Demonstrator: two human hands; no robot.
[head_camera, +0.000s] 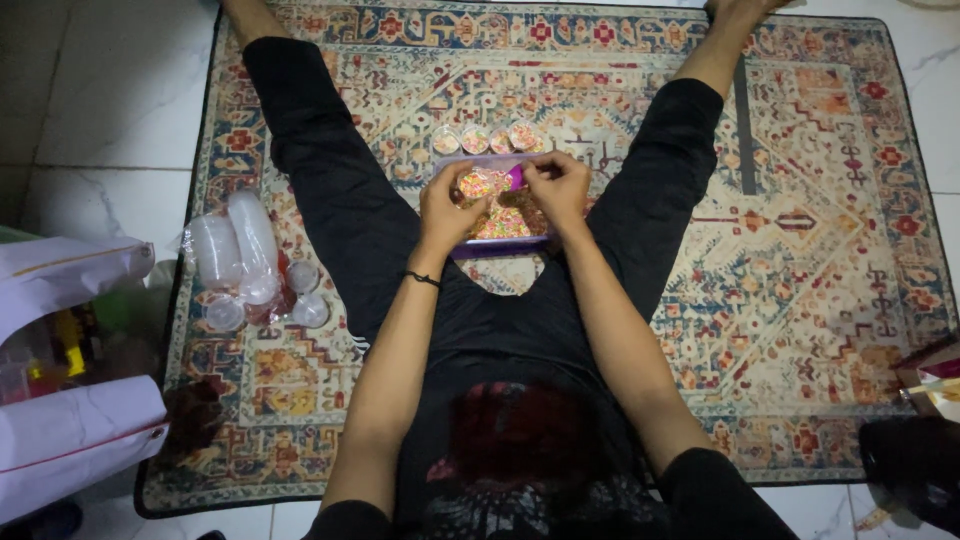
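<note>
A purple tray (497, 247) full of tiny colourful bits is seen on the rug (820, 200), between the two legs of a person sitting there. Both hands are held right over the tray. The left hand (447, 208) is curled around a small round cup (480, 183), which is filled with the same tiny bits in pink, orange, yellow and green. The cup is held just above the left part of the tray. The right hand (556, 186) is placed just beside the cup, with its fingers pinched together near the cup's rim; whether something small is held in that pinch cannot be told. A bit of purple is seen between the two hands. A thin black band is worn on the left wrist. Just past the tray, four small filled cups (487, 139) are lined up in a row on the rug, touching one another. They look like the one being held. Well apart from the hands, on the left side of the rug, stacks of empty clear cups (238, 245) are laid in a plastic bag, with a few loose clear lids (305, 292) beside them. White bags (70, 275) are seen at the far left edge, on the floor.
</note>
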